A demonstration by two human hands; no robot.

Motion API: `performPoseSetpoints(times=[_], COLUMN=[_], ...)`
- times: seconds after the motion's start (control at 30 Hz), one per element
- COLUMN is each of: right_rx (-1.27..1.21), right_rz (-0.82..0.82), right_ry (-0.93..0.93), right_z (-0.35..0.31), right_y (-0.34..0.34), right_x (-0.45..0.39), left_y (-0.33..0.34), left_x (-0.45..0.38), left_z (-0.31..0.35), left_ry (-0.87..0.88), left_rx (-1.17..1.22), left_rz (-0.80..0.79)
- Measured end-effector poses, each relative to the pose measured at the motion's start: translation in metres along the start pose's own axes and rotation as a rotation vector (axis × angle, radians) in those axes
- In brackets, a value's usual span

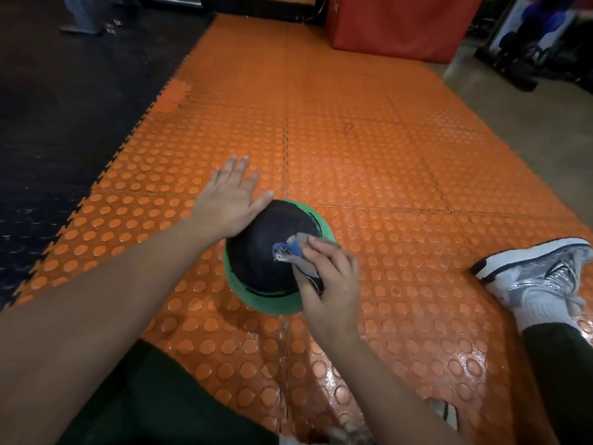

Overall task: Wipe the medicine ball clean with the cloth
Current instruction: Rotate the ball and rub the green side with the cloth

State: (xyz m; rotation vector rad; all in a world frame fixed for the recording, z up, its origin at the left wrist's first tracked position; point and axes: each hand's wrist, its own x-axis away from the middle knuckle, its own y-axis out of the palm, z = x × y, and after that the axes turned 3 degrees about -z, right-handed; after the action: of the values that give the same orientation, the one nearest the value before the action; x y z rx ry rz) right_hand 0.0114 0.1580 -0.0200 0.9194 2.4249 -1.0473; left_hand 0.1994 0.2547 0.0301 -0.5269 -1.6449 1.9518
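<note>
A black and green medicine ball (266,252) sits on the orange studded floor mat (369,175) in front of me. My left hand (229,202) lies flat with straight fingers against the ball's upper left side. My right hand (329,281) grips a bunched grey and blue cloth (293,252) and presses it on the ball's right side. The ball's lower right part is hidden behind that hand.
My right foot in a white and silver sneaker (539,274) rests on the mat at the right. My left leg in dark trousers (154,399) fills the bottom left. A dark mat (73,107) borders the orange one on the left. A red padded box (398,24) stands far back.
</note>
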Motion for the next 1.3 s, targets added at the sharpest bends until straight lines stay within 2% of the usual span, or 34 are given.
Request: performPoseSetpoints(times=[0.07,0.13,0.2,0.27,0.33,0.43,0.5,0.57,0.67,0.73,0.8,0.87,0.9,1.0,1.13,1.2,1.3], right_rx=[-0.128,-0.385,-0.559,-0.564,-0.545,-0.542,-0.488,-0.407,-0.324,-0.254,-0.07,0.025,0.012,-0.005,-0.097,-0.108,0.005], right_rz=[0.034,0.06,0.129,0.204,0.269,0.278,0.224,0.145,0.025,-0.098,-0.196,-0.223,-0.225,-0.21,-0.338,-0.357,-0.317], right_ry=[0.115,0.338,0.555,0.671,0.721,0.699,0.641,0.606,0.52,0.397,0.163,-0.012,-0.035,0.106,0.529,0.581,0.483], right_z=[-0.012,-0.02,-0.015,-0.008,0.0,0.009,0.012,0.012,0.009,-0.001,-0.01,-0.013,-0.013,-0.007,0.014,0.018,0.01], right_y=[-0.004,-0.012,-0.019,-0.031,-0.044,-0.06,-0.064,-0.062,-0.048,-0.032,-0.014,-0.003,-0.001,0.007,0.013,0.015,0.015], right_x=[0.001,-0.003,-0.01,-0.022,-0.036,-0.056,-0.064,-0.069,-0.075,-0.071,-0.057,-0.049,-0.052,-0.084,-0.123,-0.128,-0.119], left_y=[-0.002,0.005,0.011,0.009,0.003,-0.008,-0.011,-0.01,-0.006,-0.003,-0.004,-0.006,-0.006,-0.006,-0.004,-0.004,-0.006], left_x=[0.002,0.008,0.015,0.018,0.015,0.006,0.001,0.0,0.003,0.002,-0.002,-0.004,-0.004,0.0,0.006,0.004,-0.002], left_z=[0.025,0.049,0.062,0.065,0.06,0.043,0.037,0.039,0.047,0.047,0.042,0.035,0.032,0.028,0.028,0.028,0.029], left_ry=[-0.087,-0.094,-0.089,-0.05,0.023,0.089,0.111,0.08,-0.002,-0.028,-0.066,-0.085,-0.076,-0.04,-0.022,-0.033,-0.057], left_rx=[0.102,0.23,0.254,0.246,0.263,0.348,0.305,0.229,0.266,0.294,0.314,0.342,0.366,0.385,0.382,0.402,0.395], left_rz=[-0.066,-0.109,-0.067,-0.02,-0.062,-0.209,-0.254,-0.226,-0.156,-0.121,-0.129,-0.153,-0.158,-0.133,-0.111,-0.108,-0.114])
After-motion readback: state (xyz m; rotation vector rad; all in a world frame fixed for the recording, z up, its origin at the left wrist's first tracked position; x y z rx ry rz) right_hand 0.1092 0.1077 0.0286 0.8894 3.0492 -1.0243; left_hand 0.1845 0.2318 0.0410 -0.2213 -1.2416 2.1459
